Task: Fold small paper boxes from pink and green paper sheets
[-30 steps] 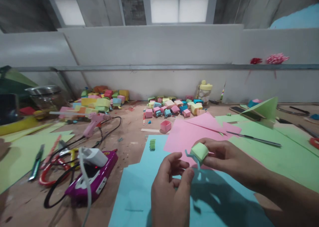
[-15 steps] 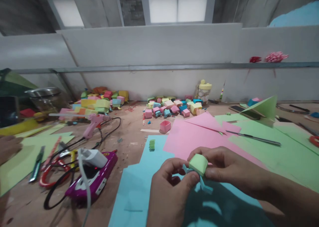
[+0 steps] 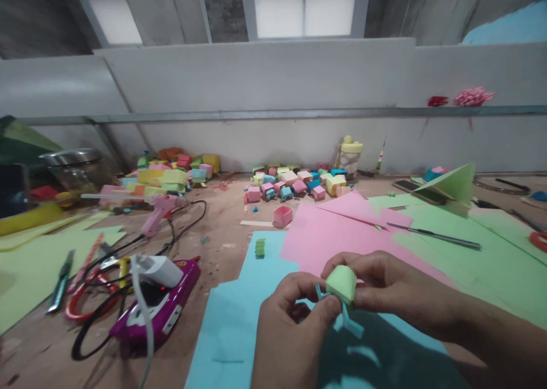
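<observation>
A small light-green folded paper box (image 3: 342, 282) is held between my two hands, above the blue paper sheet (image 3: 226, 315). My left hand (image 3: 293, 315) pinches its lower left side with thumb and index finger. My right hand (image 3: 384, 283) grips its right side, thumb in front and fingers behind. Folded blue paper strips (image 3: 352, 324) stick out under the box, and another blue end pokes out by my left index finger. Fingers hide part of where strips and box meet. A small folded green strip (image 3: 260, 248) and an open pink paper box (image 3: 282, 216) lie beyond my hands.
On the left are a pink glue gun (image 3: 159, 213), a purple power strip (image 3: 156, 306) with cables, red-handled scissors (image 3: 92, 298) and a cutter knife (image 3: 61, 282). Paper blocks (image 3: 299, 181) are piled at the back. Tweezers (image 3: 436, 236) rest on green sheets at right.
The green box has tilted slightly in my fingers, and the blue strips have shifted with it. A brown shape, seemingly a hand, has left the left edge. Otherwise the table looks the same.
</observation>
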The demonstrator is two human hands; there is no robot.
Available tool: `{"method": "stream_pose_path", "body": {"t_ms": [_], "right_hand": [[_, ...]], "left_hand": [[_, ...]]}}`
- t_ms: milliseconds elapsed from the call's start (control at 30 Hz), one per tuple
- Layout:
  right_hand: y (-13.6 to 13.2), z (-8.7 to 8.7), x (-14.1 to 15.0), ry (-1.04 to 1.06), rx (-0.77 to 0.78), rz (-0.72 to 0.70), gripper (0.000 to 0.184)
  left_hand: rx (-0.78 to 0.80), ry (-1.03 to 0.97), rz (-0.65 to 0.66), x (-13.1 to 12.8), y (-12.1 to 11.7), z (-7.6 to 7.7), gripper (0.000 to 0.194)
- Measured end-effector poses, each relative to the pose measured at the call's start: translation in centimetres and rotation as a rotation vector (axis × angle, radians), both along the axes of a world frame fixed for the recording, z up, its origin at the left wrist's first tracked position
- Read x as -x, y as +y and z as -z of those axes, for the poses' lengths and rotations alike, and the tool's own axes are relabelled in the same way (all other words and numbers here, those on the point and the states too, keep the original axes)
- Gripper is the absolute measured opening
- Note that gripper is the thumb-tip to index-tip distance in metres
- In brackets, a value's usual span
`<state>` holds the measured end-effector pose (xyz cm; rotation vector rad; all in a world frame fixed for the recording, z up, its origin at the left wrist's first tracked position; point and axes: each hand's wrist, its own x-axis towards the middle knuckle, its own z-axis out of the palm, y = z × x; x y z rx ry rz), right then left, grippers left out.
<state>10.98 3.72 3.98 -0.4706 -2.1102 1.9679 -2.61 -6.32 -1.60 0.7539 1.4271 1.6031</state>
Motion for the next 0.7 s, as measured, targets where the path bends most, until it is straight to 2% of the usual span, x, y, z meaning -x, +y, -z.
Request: {"method": "stream_pose_path", "body": {"t_ms": [267, 433, 567, 633, 700], "right_hand": [[0.0, 0.1, 0.0, 0.032, 0.046, -0.050, 0.013], [0.2, -0.1, -0.1, 0.025, 0.001, -0.089, 0.018], [0.0, -0.1, -0.1, 0.011, -0.049, -0.092, 0.019], [-0.1, -0.2, 0.0, 0.005, -0.082, -0.039, 0.018], [0.0, -0.3, 0.1, 0.007, -0.182, 0.043, 0.012]], "left_hand": [[0.035, -0.093, 0.081, 0.2, 0.0, -0.2, 0.021], [-0.002, -0.138, 0.118, 0.4, -0.1, -0.4, 0.020], [-0.037, -0.174, 0.072, 0.0, -0.2, -1.0, 0.017], [-0.047, -0.222, 0.009, -0.3, -0.1, -1.1, 0.026], [-0.069, -0.287, -0.052, -0.5, 0.1, -0.9, 0.042]]}}
